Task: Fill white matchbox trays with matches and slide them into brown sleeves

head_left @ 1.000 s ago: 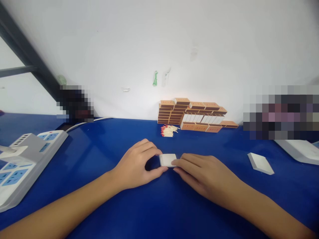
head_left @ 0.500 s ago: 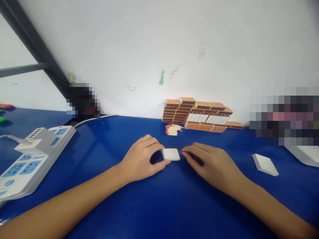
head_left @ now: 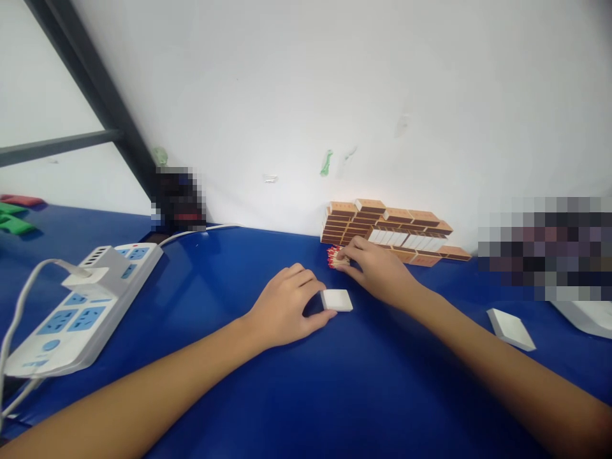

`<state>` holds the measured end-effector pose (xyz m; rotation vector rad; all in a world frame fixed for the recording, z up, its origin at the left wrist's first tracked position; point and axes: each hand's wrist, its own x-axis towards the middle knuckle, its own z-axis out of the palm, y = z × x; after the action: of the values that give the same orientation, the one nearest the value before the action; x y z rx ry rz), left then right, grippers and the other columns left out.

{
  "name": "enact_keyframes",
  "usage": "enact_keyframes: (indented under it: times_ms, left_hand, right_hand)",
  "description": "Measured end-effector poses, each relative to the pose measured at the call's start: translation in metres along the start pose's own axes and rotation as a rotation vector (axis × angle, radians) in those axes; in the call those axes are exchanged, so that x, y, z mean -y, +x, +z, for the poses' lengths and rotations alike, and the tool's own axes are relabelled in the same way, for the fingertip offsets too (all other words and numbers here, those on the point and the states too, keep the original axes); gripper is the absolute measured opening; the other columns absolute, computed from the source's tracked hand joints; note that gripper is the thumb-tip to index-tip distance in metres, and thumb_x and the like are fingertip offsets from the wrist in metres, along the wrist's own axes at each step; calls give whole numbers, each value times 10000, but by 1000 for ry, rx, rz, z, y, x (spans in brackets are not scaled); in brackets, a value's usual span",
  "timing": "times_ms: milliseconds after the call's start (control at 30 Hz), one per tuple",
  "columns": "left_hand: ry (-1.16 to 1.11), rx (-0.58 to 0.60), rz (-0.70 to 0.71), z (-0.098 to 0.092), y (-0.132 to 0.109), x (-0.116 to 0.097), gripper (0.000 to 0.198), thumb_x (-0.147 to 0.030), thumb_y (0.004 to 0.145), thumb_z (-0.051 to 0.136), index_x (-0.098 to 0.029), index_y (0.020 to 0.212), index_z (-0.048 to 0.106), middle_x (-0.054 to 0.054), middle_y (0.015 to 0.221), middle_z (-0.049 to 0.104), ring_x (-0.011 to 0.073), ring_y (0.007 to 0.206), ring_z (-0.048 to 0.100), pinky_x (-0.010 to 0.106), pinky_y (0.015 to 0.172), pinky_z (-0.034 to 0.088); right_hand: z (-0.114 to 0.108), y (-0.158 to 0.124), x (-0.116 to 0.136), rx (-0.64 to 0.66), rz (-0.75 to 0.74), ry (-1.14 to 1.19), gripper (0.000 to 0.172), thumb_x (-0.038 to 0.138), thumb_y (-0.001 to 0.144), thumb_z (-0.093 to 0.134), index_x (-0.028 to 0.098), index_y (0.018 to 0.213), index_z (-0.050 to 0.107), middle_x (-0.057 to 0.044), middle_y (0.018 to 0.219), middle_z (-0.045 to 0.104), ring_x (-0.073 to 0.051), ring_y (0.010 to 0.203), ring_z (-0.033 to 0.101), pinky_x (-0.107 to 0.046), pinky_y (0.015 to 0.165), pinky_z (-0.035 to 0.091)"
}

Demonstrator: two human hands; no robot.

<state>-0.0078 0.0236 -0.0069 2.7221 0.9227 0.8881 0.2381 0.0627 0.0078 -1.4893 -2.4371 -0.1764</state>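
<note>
My left hand (head_left: 287,306) rests on the blue table (head_left: 229,395), thumb and fingers closed on the left end of a small white matchbox tray (head_left: 337,299). My right hand (head_left: 375,271) reaches farther back, fingers pinched down on a small heap of red-tipped matches (head_left: 335,256) lying in front of a stack of brown matchboxes (head_left: 387,226) against the white wall. Whether any matches are between the fingers is hidden.
A white and blue power strip (head_left: 81,306) with a plugged-in adapter and cable lies at the left. Another white tray (head_left: 510,329) lies at the right, with a white object (head_left: 586,315) beyond it. Green and red items (head_left: 14,217) sit far left.
My right hand left the white tray and moved back to the heap of matches. My left hand stayed on the tray. The camera view shifted slightly.
</note>
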Motion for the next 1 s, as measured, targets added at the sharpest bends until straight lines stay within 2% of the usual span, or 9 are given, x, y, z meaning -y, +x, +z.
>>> enact_keyframes:
  times_ms: [100,233,367,433,600,833,1000]
  left_hand:
    - [-4,6,7,0,1,0,311,-440,932,733,-163,1074,725,76,986,720,247,934,613,422,847,532]
    - [-2,6,11,0,1,0,304,-435,938,728,-165,1076,723,82,988,722,253,936,618,424,848,532]
    - [9,-5,19,-1,1,0,294,-415,936,734,-160,1081,716,85,997,724,250,927,625,427,855,534]
    - [11,-5,22,-2,2,-1,280,-405,934,738,-163,1072,714,85,996,724,248,920,627,427,856,536]
    - [10,3,27,-2,2,-1,275,-399,937,736,-158,1065,711,82,991,721,248,925,627,428,859,540]
    - [2,15,40,-2,2,-2,289,-408,942,731,-157,1085,709,90,1014,729,252,940,634,434,862,546]
    - [-11,14,45,-3,3,-5,270,-402,940,735,-166,1070,714,86,995,735,248,927,644,422,847,551]
  right_hand:
    - [-3,0,3,38,9,-27,143,303,1025,620,182,1002,693,-77,1053,637,-208,895,673,-317,731,482]
    - [-11,-1,12,115,19,-100,139,274,1045,587,168,1026,675,-85,1061,656,-204,884,676,-311,721,472]
    - [-16,2,19,188,7,-140,138,254,1056,576,150,1065,667,-115,1104,686,-228,978,687,-314,766,483]
    - [-18,4,21,196,20,-144,144,259,1053,585,140,1068,664,-122,1090,701,-235,968,692,-316,751,482]
    - [-22,-5,17,218,48,-125,142,264,1033,620,152,953,652,-96,972,725,-198,801,693,-294,670,457]
    - [-25,-35,7,184,76,-73,167,274,1047,589,153,953,654,-111,1004,720,-211,803,701,-307,670,461]
    - [-18,-40,10,184,133,-22,138,258,1059,565,160,1020,652,-101,1083,700,-209,866,708,-305,699,481]
